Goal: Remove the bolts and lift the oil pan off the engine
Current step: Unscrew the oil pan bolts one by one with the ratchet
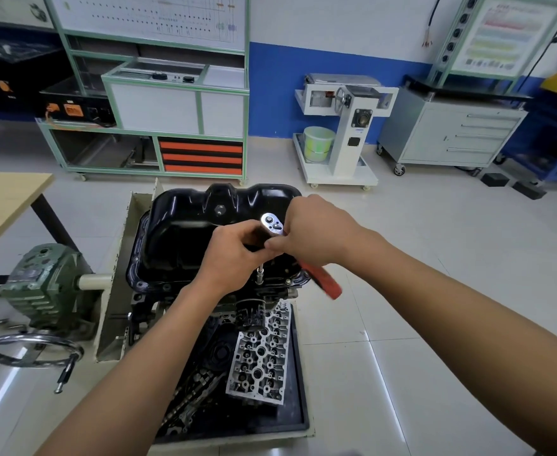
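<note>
Left hand (234, 255) fingers curled tight around the ratchet (272, 224) just below its chrome head. Right hand (316, 232) closed over the handle beside it; the red grip (328, 284) sticks out below the palm, toward the near right. Extension and socket (260, 274) drop straight down from the fingers onto the near flange of the oil pan (185, 225). Pan black, still seated on the engine (158, 301), open side down, long axis running left-right across the view, sump bulging upward. Engine held on a stand (112, 291) over pale floor tiles. Below the hands: oil filter (251, 314), cylinder head (260, 357) in a black tray (298, 406). Left of the stand: green gearbox (47, 284), chrome handwheel (30, 352). Far wall: cabinets, blue band.
</note>
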A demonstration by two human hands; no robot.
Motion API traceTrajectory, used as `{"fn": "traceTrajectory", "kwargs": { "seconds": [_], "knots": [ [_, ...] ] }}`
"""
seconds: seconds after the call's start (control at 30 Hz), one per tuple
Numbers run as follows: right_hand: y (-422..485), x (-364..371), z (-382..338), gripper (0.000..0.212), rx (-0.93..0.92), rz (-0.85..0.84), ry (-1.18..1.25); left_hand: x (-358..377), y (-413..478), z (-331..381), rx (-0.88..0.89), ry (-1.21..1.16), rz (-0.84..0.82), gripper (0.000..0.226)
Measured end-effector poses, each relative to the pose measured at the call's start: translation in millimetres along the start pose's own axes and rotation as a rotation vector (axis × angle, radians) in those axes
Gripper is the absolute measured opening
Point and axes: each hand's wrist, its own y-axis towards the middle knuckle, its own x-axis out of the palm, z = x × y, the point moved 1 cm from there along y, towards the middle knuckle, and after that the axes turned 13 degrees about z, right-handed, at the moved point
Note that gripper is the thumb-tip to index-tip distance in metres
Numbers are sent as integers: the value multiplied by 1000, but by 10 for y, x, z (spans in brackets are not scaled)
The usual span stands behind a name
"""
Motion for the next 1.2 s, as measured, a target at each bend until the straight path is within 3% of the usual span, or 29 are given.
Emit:
{"fn": "traceTrajectory", "kwargs": {
  "seconds": [0.13, 0.27, 0.43, 0.57, 0.7, 0.83, 1.07, 1.2],
  "knots": [
    [10, -79, -25, 41, -170, 66, -243, -80, 29, 9, -35, -13, -105, 24],
    [16, -115, -90, 11, -297, 190, -415, -148, 55, 38, -65, 19, -216, 24],
    [69, -86, -109, 31, -372, 153, -252, -170, 61, 115, -91, 39, -312, 29],
    [62, -57, -89, 18, -461, 146, -156, -168, 62, 118, -88, 73, -305, 21],
    [50, -77, -63, 7, -356, 132, -195, -138, 30, 95, -55, 63, -209, 16],
    [33, -120, -42, 21, -224, 92, -224, -72, 6, 94, -7, 50, -127, 18],
    [-28, 17, -16, 29, 107, -201, 341, 27, -24, 81, 69, 54, 38, 19],
    [-44, 12, -14, 32, 142, -231, 399, 37, -23, 18, 47, 97, 85, 25]
  ]
}}
